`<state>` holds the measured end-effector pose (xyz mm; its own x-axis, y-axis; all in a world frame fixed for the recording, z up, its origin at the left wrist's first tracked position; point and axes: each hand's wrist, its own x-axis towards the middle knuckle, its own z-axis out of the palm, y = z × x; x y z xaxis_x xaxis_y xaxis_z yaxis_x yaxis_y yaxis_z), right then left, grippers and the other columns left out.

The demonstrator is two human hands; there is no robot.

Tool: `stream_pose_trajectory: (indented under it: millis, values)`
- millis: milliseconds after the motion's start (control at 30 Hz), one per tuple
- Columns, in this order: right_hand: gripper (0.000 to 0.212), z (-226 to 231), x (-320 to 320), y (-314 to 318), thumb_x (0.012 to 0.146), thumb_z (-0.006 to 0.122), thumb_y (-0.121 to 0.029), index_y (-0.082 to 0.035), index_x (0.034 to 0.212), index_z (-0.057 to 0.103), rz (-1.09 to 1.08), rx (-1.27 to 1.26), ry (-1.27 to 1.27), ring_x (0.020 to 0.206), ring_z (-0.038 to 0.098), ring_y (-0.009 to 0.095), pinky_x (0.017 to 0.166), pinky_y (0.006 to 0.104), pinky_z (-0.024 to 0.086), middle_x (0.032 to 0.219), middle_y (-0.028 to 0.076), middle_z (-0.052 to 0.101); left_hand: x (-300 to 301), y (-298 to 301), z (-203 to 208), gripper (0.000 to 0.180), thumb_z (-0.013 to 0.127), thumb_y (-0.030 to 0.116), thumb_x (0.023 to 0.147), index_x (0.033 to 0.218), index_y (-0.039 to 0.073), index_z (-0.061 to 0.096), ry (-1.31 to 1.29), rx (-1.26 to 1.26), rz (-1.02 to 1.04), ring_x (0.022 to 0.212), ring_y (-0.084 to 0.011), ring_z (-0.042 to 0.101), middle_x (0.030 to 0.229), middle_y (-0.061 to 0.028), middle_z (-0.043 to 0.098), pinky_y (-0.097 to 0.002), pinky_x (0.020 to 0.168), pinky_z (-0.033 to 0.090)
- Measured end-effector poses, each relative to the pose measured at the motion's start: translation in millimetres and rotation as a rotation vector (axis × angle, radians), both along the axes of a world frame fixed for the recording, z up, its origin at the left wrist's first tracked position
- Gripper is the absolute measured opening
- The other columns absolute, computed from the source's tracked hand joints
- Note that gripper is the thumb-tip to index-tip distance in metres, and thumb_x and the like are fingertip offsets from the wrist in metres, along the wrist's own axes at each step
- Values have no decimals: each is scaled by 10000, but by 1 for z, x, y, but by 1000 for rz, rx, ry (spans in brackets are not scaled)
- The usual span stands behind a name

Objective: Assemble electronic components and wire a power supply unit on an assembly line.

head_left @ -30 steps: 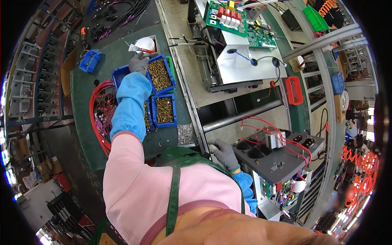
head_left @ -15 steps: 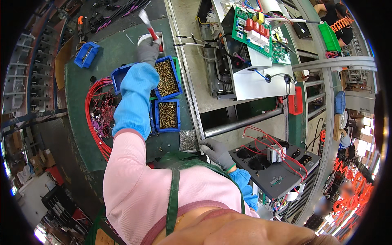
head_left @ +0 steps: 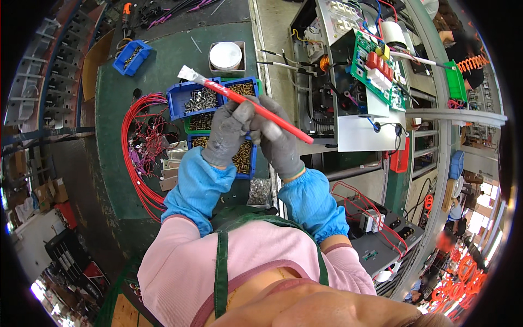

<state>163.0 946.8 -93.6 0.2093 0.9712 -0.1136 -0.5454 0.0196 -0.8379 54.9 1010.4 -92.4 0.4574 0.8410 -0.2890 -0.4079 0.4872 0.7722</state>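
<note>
A flat brush with a red handle [head_left: 291, 129] and a pale bristle end lies slantwise above the parts bins, bristles up to the left. My gloved left hand [head_left: 226, 133] is closed at the middle of the handle. My gloved right hand [head_left: 279, 139] is closed on it just to the right, and the two gloves touch. Beneath the bristles is a blue bin of silver screws [head_left: 175, 101]. Bins of brass-coloured screws [head_left: 243, 159] lie partly hidden behind my hands. A round white lidded tub [head_left: 225, 55] sits in a square box beyond the brush.
Red wire coils [head_left: 132, 158] lie on the bench's left side, with a small blue bin [head_left: 132, 58] farther back. At right stands an opened metal unit with a green circuit board [head_left: 362, 57]. A dark panel with red wires [head_left: 376, 253] is near my right elbow.
My left hand has come back from the white tub with the brush. My right hand has risen from beside the dark panel to meet it at the handle.
</note>
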Motion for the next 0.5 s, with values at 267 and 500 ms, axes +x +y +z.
stream_pose_trajectory:
  millis: [267,500]
  values:
    - [345,12,22,58,924,519,-232,12,1166,536,-209,16,-243,669,596,135,564,240,467,871,122,631,-5,39,-24,387,614,374,877,1080,44,617,134,32,-161,746,-133,549,852,-15,586,-237,659,445]
    - [264,7,39,95,910,556,-234,-34,1081,569,-228,17,-406,700,587,122,632,255,468,855,74,617,10,99,-103,482,584,406,845,1216,98,576,1558,1041,-162,1141,-315,472,1245,-70,527,-402,934,435]
